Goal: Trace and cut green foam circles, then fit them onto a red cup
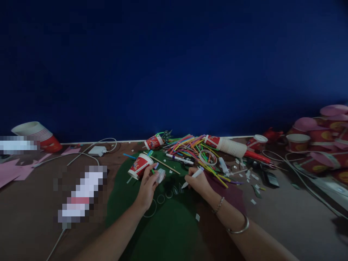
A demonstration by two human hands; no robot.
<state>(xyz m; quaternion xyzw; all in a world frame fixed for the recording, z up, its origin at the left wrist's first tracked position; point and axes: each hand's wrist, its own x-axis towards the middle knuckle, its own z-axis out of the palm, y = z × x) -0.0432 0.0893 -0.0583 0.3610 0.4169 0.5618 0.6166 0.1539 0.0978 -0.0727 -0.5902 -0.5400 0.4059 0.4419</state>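
My left hand (148,186) has its fingers closed around a small whitish round thing (161,176); its kind I cannot make out. A white pen (196,173) is gripped in my right hand (199,185), its tip down by the dark green sheet (130,203). Pale outlines run across the sheet: a row of circles (160,199) and, close to the pen tip, pointed petal-like shapes (175,190). Just beyond my left hand, a red and white paper cup (140,166) lies tilted on its side.
Behind my hands lie a heap of coloured pipe cleaners (185,145), scissors (167,136), a purple-and-white marker (179,159) and a stack of paper cups (231,146). Pink-topped cups (310,136) crowd the right side. At left are a charger (97,150) and more stacked cups (35,134).
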